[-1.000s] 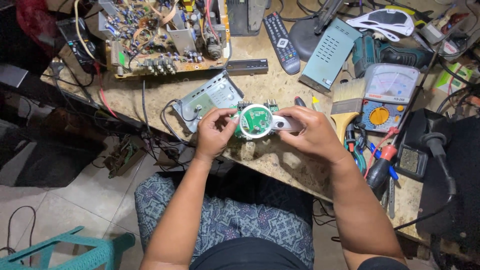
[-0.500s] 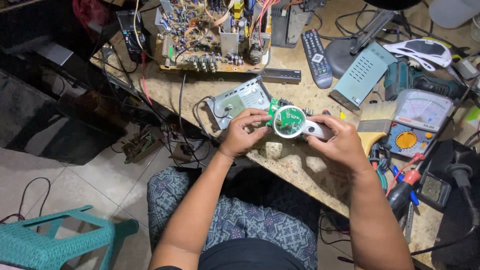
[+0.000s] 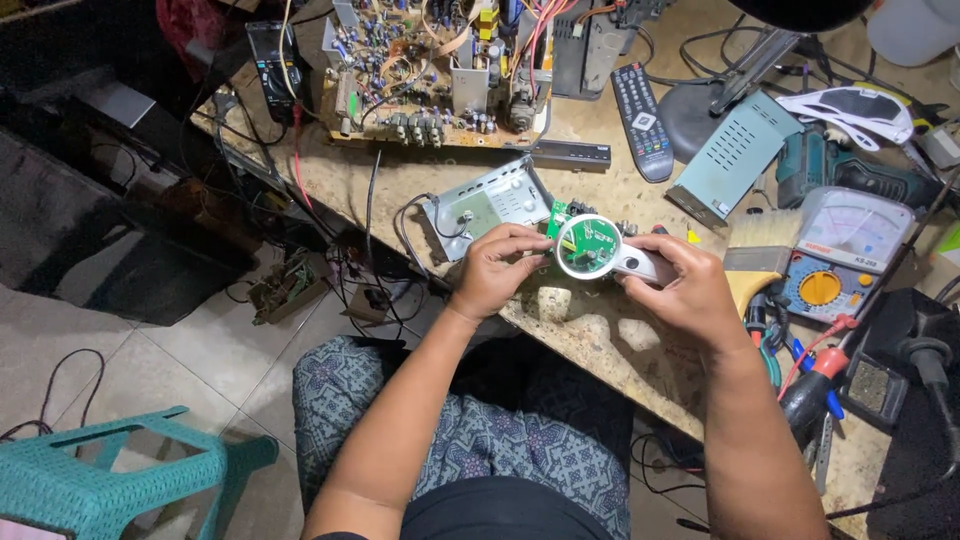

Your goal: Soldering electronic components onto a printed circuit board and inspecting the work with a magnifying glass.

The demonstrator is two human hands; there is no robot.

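Observation:
My right hand (image 3: 680,290) grips the white handle of a round magnifying glass (image 3: 588,246) and holds it over a small green circuit board (image 3: 556,222). My left hand (image 3: 497,268) pinches that board from the left, its fingers just beneath the lens rim. Both hands hover over the front edge of the worn workbench (image 3: 590,320). Through the lens the green board shows enlarged. Most of the board itself is hidden behind the glass and my fingers.
A grey metal panel with wires (image 3: 485,207) lies just behind my hands. Farther back sit a large circuit board (image 3: 440,75), a remote control (image 3: 641,120) and a grey vented cover (image 3: 735,155). An analog multimeter (image 3: 845,250), a brush (image 3: 755,270) and hand tools lie right. A teal stool (image 3: 110,480) stands lower left.
The view has swung so the bench and hands sit farther right in the frame. Both hands keep the same hold on the magnifier and the green board.

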